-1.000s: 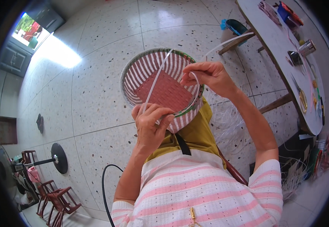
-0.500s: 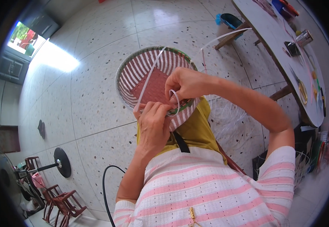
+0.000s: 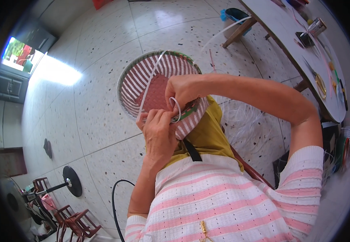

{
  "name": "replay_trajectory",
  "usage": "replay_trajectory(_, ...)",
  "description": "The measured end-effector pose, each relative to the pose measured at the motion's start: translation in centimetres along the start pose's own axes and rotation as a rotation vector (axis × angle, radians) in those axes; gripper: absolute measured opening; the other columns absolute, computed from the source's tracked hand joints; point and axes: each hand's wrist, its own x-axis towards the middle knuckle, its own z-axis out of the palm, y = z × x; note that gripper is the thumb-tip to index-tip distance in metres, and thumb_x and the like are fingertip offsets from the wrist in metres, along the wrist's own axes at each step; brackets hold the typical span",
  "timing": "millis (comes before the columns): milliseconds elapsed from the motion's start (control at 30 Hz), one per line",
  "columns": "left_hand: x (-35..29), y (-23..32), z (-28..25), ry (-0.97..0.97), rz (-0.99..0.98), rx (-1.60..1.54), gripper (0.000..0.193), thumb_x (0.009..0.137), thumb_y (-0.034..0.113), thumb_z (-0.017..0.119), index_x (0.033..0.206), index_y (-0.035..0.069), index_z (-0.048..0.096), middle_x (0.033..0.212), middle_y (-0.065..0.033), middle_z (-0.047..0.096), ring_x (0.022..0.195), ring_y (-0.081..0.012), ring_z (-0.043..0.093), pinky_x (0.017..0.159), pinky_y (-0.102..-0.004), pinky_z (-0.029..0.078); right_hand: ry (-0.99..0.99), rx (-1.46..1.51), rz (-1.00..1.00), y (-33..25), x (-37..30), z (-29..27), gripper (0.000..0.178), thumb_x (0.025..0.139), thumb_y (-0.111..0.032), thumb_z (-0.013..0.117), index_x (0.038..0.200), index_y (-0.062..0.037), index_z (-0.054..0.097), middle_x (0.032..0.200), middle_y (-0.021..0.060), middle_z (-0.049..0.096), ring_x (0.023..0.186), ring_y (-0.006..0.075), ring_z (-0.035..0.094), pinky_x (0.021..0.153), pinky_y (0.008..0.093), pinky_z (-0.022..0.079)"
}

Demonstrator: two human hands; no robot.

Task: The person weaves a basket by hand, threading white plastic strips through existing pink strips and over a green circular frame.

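A round woven basket (image 3: 127, 84) with red-brown and white stripes rests at my lap, its open top facing up. Green shows along part of its rim. My left hand (image 3: 157, 128) is closed on the near rim, fingers curled over the edge. Reaching in from the right, my right hand (image 3: 183, 89) has its fingers bent down inside the near rim, pinching a white plastic strip; the fingertips are partly hidden. This strip (image 3: 151, 80) crosses the opening from the far rim to my left hand. A small loop (image 3: 179, 109) of it curves up between my hands.
At the right stands a white-topped table (image 3: 281, 34) with scissors (image 3: 320, 84), a can (image 3: 317, 27) and other small things. Loose white strips (image 3: 245, 123) lie on the floor beside me. A bin (image 3: 238, 16) stands beyond; small wooden chairs (image 3: 80, 223) are at lower left.
My right hand has dipped lower and leftward at the near rim, and its elbow has swung outward. The left hand keeps its hold. The whole view has shifted slightly.
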Motion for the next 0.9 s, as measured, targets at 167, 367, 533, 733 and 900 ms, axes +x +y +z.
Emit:
replay_trajectory(167, 0.0, -0.2, 0.1, 0.01, 0.0, -0.007, 0.013, 0.082, 0.008, 0.068, 0.094, 0.004, 0.064, 0.087, -0.01, 0.064, 0.093, -0.0287, 0.058, 0.094, -0.0426, 0.029, -0.012, -0.013, 0.051, 0.2, 0.6, 0.2, 0.02, 0.07, -0.009, 0.085, 0.086, -0.0004, 0.076, 0.074, 0.0032, 0.07, 0.065, 0.0092, 0.061, 0.056, 0.0248, 0.047)
replay_trajectory(367, 0.0, -0.2, 0.2, 0.024, 0.008, 0.032, 0.021, 0.075, 0.004, 0.069, 0.095, 0.005, 0.064, 0.089, -0.0075, 0.063, 0.095, -0.027, 0.058, 0.093, -0.0427, 0.031, -0.007, 0.093, 0.016, 0.6, 1.0, 0.0, 0.02, 0.068, -0.007, 0.084, 0.085, 0.0002, 0.076, 0.073, 0.0027, 0.07, 0.065, 0.0096, 0.061, 0.054, 0.0251, 0.046)
replay_trajectory(533, 0.0, -0.6, 0.3, 0.048, 0.029, 0.012, 0.02, 0.076, 0.005, 0.069, 0.095, 0.004, 0.063, 0.087, -0.0086, 0.063, 0.096, -0.0284, 0.058, 0.092, -0.0422, 0.031, -0.057, -0.014, 0.049, -0.1, 0.8, -0.1, 0.02, 0.068, -0.006, 0.082, 0.087, -0.0022, 0.077, 0.075, 0.0031, 0.07, 0.066, 0.01, 0.062, 0.055, 0.0256, 0.047)
replay_trajectory(733, 0.9, -1.7, -0.3, 0.019, 0.043, -0.022, 0.019, 0.076, 0.006, 0.069, 0.094, 0.004, 0.063, 0.087, -0.0101, 0.062, 0.096, -0.0299, 0.057, 0.092, -0.0423, 0.032, -0.091, -0.128, 0.066, -0.2, 1.9, -0.9, 0.02, 0.07, -0.005, 0.079, 0.091, -0.0044, 0.078, 0.08, 0.0044, 0.072, 0.068, 0.0115, 0.063, 0.058, 0.0269, 0.05)
replay_trajectory(900, 2.7, -3.9, -1.4, -0.022, 0.107, -0.042, 0.017, 0.08, 0.007, 0.069, 0.095, 0.003, 0.063, 0.087, -0.0104, 0.062, 0.092, -0.031, 0.057, 0.092, -0.0419, 0.034, -0.204, 0.171, 0.235, 0.6, 4.5, -3.1, 0.028, 0.074, 0.001, 0.078, 0.101, -0.0025, 0.073, 0.087, 0.007, 0.072, 0.071, 0.0148, 0.066, 0.06, 0.0265, 0.054)
